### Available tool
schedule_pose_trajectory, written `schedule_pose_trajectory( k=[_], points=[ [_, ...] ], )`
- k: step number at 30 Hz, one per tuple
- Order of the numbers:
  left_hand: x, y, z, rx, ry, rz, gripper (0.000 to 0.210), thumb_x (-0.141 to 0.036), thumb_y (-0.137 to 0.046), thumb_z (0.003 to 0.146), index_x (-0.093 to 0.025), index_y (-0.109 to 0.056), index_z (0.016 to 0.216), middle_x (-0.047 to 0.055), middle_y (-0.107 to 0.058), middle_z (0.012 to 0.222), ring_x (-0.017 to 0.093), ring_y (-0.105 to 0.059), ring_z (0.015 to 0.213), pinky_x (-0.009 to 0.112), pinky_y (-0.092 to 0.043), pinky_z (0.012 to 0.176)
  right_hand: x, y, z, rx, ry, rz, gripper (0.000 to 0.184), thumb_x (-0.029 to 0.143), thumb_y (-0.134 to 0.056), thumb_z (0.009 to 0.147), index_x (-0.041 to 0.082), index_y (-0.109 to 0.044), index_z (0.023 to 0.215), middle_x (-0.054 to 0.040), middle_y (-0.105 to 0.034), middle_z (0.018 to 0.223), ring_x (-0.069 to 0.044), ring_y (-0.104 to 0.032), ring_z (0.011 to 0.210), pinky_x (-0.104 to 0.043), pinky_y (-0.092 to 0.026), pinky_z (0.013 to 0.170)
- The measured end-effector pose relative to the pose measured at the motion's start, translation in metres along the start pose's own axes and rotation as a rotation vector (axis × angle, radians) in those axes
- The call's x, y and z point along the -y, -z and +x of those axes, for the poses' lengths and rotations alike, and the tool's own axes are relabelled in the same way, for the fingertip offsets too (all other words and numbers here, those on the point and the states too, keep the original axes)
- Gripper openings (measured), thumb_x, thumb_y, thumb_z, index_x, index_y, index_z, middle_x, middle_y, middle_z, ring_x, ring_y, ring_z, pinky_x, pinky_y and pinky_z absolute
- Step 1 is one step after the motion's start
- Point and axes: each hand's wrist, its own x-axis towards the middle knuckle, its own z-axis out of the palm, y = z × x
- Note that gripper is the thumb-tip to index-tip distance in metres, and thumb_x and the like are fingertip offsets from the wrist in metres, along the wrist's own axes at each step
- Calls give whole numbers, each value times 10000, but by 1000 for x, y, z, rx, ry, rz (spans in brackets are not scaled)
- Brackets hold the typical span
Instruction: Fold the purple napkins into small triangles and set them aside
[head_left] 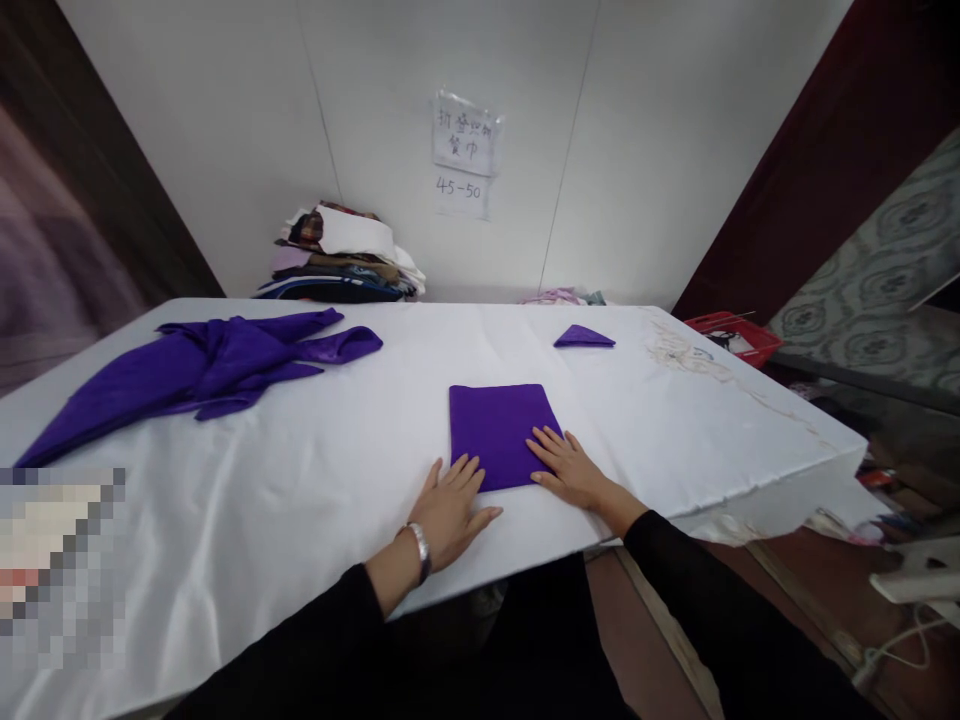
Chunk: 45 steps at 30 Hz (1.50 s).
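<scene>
White-draped table [360, 450], purple cloth square [499, 425], pale wall [225, 130]

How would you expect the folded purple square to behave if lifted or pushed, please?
The purple square probably droops or unfolds, its cloth resembling the limp purple heap. It looks light, lying thin and flat. It may slide on the glossy white tablecloth.

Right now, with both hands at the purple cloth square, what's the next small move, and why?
I'd probably lift the near left corner of the purple square and start a diagonal fold: it lies flat, the left hand is at that corner, the right hand is at its right side, and a smaller purple triangle beyond suggests that shape.
</scene>
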Motion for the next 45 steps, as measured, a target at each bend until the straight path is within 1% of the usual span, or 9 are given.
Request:
schedule_pose_trajectory(
  k=[4,7,16,20,24,28,34,39,45],
  points=[
    [-14,-2,30,13,-90,-11,653,-584,-357,858,-155,-401,1349,117,-334,1450,268,-226,1357,495,-147,1091,2,0,1,-7,-2,-8,633,588,-283,891,270,-205,1433,-60,-165,1510,-241,-105,1387,-510,-74,1091],
    [-3,-11,36,72,-97,-17,675,-595,-353,853,-163,-365,1372,121,-321,1454,273,-230,1356,496,-163,1083,2,0,2,-3,-3,3,623,579,-296,891,275,-216,1430,-58,-175,1508,-241,-110,1386,-509,-79,1092],
    [50,-1,-10,-6,-35,43,585,-538,-375,865,-185,-430,1327,99,-396,1418,263,-293,1330,502,-183,1077,0,6,-5,-15,38,103,693,620,-430,821,265,-305,1403,-80,-205,1497,-265,-135,1381,-509,-84,1095],
    [36,2,-2,-89,-124,91,397,-257,-410,866,-216,-515,1247,62,-511,1329,241,-326,1308,500,-117,1098,1,5,-7,-51,49,134,681,591,-483,806,248,-357,1382,-97,-241,1483,-278,-181,1370,-518,-94,1091],
    [10,-8,24,-56,-178,111,462,-87,-360,837,-215,-497,1259,75,-536,1296,233,-472,1172,482,-213,1057,2,2,-9,-94,35,122,624,538,-490,820,238,-398,1359,-102,-303,1459,-268,-234,1355,-529,-100,1088],
    [-13,-11,42,-53,-136,134,435,-76,-333,863,-200,-487,1250,96,-567,1232,233,-532,1053,448,-314,961,2,0,-12,-122,39,124,564,451,-492,832,243,-412,1351,-101,-346,1439,-270,-270,1341,-544,-118,1079],
    [-22,-5,37,-18,-96,65,390,-373,-503,853,-206,-505,1206,87,-595,1153,258,-515,1038,404,-390,838,1,0,-15,-155,57,149,530,368,-487,833,244,-422,1344,-87,-384,1420,-252,-294,1332,-518,-153,1085],
    [-21,-6,38,10,-72,170,359,-102,-378,869,-204,-523,1181,87,-606,1126,242,-521,994,380,-406,780,1,-1,-17,-170,65,169,498,341,-484,829,238,-465,1315,-86,-403,1408,-251,-310,1324,-508,-170,1084],
    [-28,7,57,59,-78,228,295,-64,-366,840,-156,-618,964,105,-635,935,238,-556,885,358,-438,692,2,-1,-20,-225,62,243,509,312,-519,796,212,-483,1294,-90,-464,1363,-240,-365,1294,-496,-171,1093]
  ],
)
